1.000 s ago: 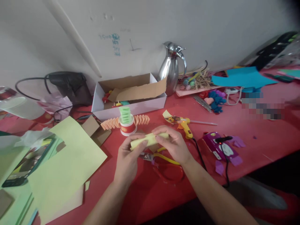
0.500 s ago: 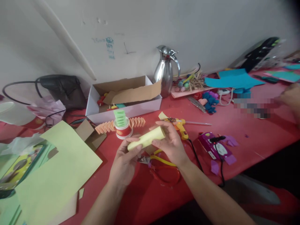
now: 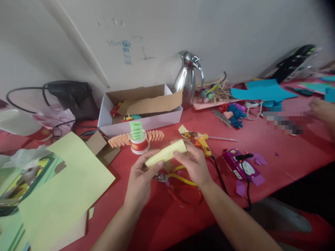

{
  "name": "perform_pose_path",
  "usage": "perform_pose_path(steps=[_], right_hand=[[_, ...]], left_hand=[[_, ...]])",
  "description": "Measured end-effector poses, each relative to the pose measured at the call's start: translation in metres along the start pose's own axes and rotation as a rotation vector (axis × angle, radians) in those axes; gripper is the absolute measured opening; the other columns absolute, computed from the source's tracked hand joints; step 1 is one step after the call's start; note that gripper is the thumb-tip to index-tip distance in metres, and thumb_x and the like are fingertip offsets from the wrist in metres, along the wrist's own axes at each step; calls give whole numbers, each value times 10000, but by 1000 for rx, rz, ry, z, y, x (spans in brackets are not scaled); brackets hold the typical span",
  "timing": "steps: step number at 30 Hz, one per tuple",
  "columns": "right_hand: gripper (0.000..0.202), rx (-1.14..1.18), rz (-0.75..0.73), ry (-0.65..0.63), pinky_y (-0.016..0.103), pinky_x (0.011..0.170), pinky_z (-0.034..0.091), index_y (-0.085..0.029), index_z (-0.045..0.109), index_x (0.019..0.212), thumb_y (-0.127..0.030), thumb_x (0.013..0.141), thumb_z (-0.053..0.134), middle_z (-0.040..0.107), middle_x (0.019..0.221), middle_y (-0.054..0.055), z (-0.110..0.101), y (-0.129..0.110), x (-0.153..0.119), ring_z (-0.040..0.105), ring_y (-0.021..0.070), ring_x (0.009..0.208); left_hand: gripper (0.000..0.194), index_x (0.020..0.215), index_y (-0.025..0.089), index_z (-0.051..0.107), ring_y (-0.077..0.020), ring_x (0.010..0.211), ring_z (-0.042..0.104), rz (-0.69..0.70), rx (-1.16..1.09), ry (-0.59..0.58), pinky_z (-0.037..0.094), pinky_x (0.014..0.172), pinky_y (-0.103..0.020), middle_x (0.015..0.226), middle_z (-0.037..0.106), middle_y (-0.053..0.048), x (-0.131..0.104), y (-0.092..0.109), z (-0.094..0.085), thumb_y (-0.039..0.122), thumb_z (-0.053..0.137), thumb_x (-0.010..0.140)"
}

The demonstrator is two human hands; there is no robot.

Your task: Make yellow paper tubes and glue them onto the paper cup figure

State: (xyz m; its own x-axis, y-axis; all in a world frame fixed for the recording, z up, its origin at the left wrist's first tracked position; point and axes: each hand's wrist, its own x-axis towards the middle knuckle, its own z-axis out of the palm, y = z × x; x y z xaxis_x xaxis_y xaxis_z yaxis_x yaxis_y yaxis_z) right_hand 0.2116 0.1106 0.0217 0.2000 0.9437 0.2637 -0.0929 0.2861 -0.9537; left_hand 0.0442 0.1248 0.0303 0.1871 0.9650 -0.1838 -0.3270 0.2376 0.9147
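Observation:
Both my hands hold a rolled tube of pale yellow-green paper (image 3: 165, 153) above the red table (image 3: 274, 164). My left hand (image 3: 141, 181) grips its lower left end, and my right hand (image 3: 192, 164) pinches the upper right end. Below my hands lie scissors with yellow and red handles (image 3: 183, 188). Just behind the tube stands a small red-and-white cup (image 3: 139, 143) holding a folded green paper strip, with an orange accordion-folded strip (image 3: 123, 139) beside it.
A yellow glue gun (image 3: 202, 141) and a purple device (image 3: 239, 165) with a black cord lie right of my hands. Large yellow-green sheets (image 3: 65, 184) lie at left. An open cardboard box (image 3: 141, 111) and steel jug (image 3: 187, 80) stand behind. Another person's hand (image 3: 323, 111) shows far right.
The paper tube tilted up at its right end and came slightly flatter between my fingers. The view shifted a little, and another person's hand came into view at the far right.

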Motion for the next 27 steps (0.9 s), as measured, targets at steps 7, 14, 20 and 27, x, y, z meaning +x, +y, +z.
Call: perform_pose_path(steps=[7,14,20,27], right_hand=[[132,5,33,26,357,828,516,-274,722,946,-388,884,700,657,1034,32,-3,6,1,612,223,949],[161,129,72,60,320,798,502,-277,622,995,-358,883,705,687,1004,14,-5,10,2,602,185,886],[271,158,110,-16,350,842,505,-302,550,1119,-411,897,660,623,1260,49,-4,7,3,585,216,1027],[138,58,23,-86,295,691,437,-249,563,917,-368,920,632,543,844,-1,-6,6,0,521,161,757]], left_hand=[[324,1037,210,786,-192,887,703,-40,-52,2,566,779,-278,1042,763,-59,0,-1,0,308,835,732],[310,1076,185,726,-250,951,723,-269,-166,-194,611,835,-374,1110,731,-104,2,9,-2,393,720,846],[413,1159,214,636,-249,919,734,-424,-185,-327,592,854,-390,1108,714,-95,0,13,-3,207,791,776],[440,1137,210,667,-172,871,688,-160,-181,-173,559,747,-261,1028,725,-47,-2,4,-1,167,822,728]])
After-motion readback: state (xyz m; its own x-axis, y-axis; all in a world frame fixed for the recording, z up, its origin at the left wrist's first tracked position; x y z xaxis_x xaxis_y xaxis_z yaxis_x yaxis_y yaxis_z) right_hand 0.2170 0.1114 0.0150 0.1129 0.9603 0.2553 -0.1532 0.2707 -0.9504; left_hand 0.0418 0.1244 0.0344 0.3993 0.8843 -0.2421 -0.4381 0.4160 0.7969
